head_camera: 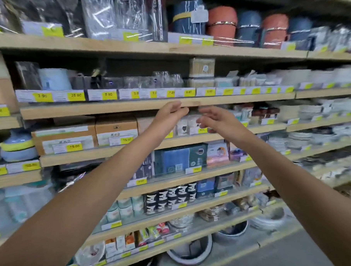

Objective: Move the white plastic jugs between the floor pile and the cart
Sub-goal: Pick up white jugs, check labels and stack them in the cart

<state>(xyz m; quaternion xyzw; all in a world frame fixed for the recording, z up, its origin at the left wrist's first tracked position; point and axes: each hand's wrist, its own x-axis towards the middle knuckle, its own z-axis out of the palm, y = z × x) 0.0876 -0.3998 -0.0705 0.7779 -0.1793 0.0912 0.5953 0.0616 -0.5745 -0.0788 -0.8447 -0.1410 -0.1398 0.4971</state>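
Note:
No white plastic jug, floor pile or cart shows in the head view. Both my arms stretch forward towards a wall of wooden store shelves. My left hand (pixel 170 111) is raised in front of the edge of the middle shelf (pixel 109 107), its fingers loosely bent and holding nothing. My right hand (pixel 216 119) hovers just to its right with fingers spread and relaxed, also holding nothing. The two hands are a short gap apart and neither touches an item. The frame is blurred by motion.
Shelves carry boxed goods (pixel 86 134), glasses (pixel 164 79), rolled mats (pixel 222 24), stacked plates (pixel 297 139) and yellow price tags (pixel 75 96). Basins (pixel 190 251) stand on the grey floor (pixel 276 249) under the lowest shelf at lower right.

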